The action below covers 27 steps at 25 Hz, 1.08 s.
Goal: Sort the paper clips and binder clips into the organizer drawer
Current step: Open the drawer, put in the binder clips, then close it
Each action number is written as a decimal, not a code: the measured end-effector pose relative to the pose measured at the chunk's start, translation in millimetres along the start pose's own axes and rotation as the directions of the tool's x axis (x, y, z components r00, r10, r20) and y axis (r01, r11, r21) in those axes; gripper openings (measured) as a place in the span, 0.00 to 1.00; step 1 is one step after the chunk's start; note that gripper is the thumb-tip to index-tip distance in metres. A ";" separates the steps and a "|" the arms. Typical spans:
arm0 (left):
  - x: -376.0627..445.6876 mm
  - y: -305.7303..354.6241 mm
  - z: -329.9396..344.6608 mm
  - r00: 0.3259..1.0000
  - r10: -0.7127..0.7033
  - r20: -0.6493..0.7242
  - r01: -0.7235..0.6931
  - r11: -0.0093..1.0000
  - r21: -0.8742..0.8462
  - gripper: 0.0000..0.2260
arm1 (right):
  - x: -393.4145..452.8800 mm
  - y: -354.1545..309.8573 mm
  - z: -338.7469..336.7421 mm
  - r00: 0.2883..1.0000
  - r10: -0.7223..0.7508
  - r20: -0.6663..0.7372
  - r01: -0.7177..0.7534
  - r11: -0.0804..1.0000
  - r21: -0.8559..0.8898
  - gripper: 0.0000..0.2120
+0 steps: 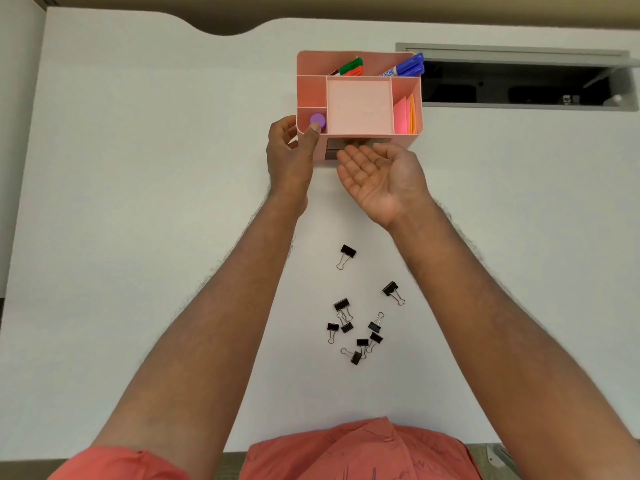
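A pink desk organizer (405,138) stands at the far middle of the white table. My left hand (291,154) rests against its front left corner, thumb on the rim by a purple cap (318,120). My right hand (379,174) is palm up with fingers apart, its fingertips at the drawer front (334,148) low on the organizer's near face, most of which it hides. Several black binder clips (360,327) lie scattered on the table nearer to me, between my forearms. I see no paper clips.
The organizer's back compartments hold green, red and blue markers (405,66); sticky notes (403,114) stand on its right side. An open grey cable hatch (519,81) is sunk into the table right of it. The table's near edge meets my orange shirt.
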<state>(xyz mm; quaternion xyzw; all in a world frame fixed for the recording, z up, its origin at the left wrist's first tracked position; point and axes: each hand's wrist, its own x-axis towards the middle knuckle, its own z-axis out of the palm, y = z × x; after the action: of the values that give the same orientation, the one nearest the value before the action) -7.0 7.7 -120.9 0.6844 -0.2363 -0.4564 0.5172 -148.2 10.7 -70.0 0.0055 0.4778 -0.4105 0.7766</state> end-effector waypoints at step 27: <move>-4.3 -10.0 -5.0 0.999 0.009 -0.039 -0.003 0.988 0.157 0.25 | -3.0 41.2 -90.2 0.762 -0.401 0.509 0.377 -0.364 -0.852 0.30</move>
<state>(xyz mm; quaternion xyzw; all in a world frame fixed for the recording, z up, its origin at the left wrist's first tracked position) -6.2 17.1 -128.2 0.7312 -0.2633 -0.4212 0.4675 -188.9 76.0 -132.6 -0.7412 0.5854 -0.1408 0.2967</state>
